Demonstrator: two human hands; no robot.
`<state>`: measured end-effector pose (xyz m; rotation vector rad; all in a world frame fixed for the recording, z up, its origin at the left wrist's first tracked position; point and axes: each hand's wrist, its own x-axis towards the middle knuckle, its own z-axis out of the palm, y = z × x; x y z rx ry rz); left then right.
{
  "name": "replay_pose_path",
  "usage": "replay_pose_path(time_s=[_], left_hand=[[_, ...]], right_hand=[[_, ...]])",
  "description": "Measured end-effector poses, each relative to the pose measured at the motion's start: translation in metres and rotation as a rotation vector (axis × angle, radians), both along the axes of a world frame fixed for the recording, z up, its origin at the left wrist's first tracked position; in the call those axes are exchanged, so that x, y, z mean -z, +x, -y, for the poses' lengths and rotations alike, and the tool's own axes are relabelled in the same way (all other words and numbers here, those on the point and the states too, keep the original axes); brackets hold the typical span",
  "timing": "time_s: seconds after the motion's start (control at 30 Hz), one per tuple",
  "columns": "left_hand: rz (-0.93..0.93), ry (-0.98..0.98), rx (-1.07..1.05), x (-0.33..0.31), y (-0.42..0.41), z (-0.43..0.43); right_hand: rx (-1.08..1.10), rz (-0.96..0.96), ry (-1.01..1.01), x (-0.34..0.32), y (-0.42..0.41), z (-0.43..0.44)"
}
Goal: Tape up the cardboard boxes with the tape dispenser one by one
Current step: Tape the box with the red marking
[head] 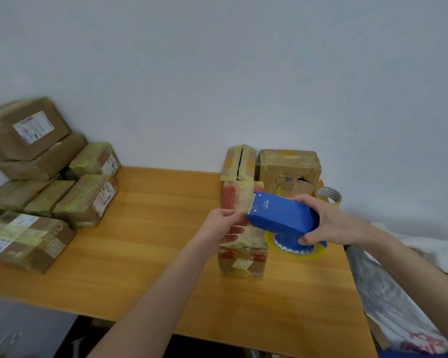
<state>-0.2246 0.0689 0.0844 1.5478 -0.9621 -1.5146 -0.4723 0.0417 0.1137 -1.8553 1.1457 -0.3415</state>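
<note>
A blue tape dispenser (285, 214) with a yellowish tape roll (295, 248) hangs over a tall cardboard box (239, 257) with red patches, which stands upright on the wooden table (145, 241). My right hand (329, 220) grips the dispenser from the right. My left hand (224, 226) pinches the clear tape end at the dispenser's blade, in front of the box's upper part. Two more boxes stand behind: a narrow one (239, 162) with a split top and a squat one (290, 171).
Several taped boxes with shipping labels are stacked at the table's left (49, 182). A spare tape roll (330, 196) lies at the back right. A plastic-covered heap (388, 293) lies beyond the table's right edge. A dark object (23, 329) sits at the bottom left.
</note>
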Motion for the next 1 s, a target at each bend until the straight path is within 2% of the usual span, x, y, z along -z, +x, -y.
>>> replay_pose_path(time_s=[0.2, 0.37, 0.53, 0.7, 0.83, 0.93, 1.0], left_hand=[[0.011, 0.003, -0.041, 0.007, 0.003, 0.001], [-0.064, 0.036, -0.091, 0.008, 0.002, 0.0], [0.156, -0.032, -0.082, 0.016, 0.001, -0.002], [0.204, -0.046, -0.106, 0.023, 0.007, -0.008], [0.239, -0.062, -0.167, 0.024, 0.037, -0.016], [0.259, -0.008, -0.264, 0.034, 0.074, -0.026], [0.272, 0.028, -0.253, 0.043, 0.08, -0.032]], right_hand=[[-0.032, -0.002, 0.006, 0.0, 0.003, 0.001], [-0.049, -0.039, -0.02, 0.002, 0.005, 0.002], [-0.056, -0.138, -0.106, 0.001, 0.01, 0.004], [-0.114, -0.211, -0.172, 0.003, 0.017, 0.003], [-0.1, -0.202, -0.159, -0.002, 0.008, -0.002], [-0.058, -0.248, -0.107, -0.001, -0.018, -0.005], [-0.044, -0.299, -0.081, 0.004, -0.03, -0.006]])
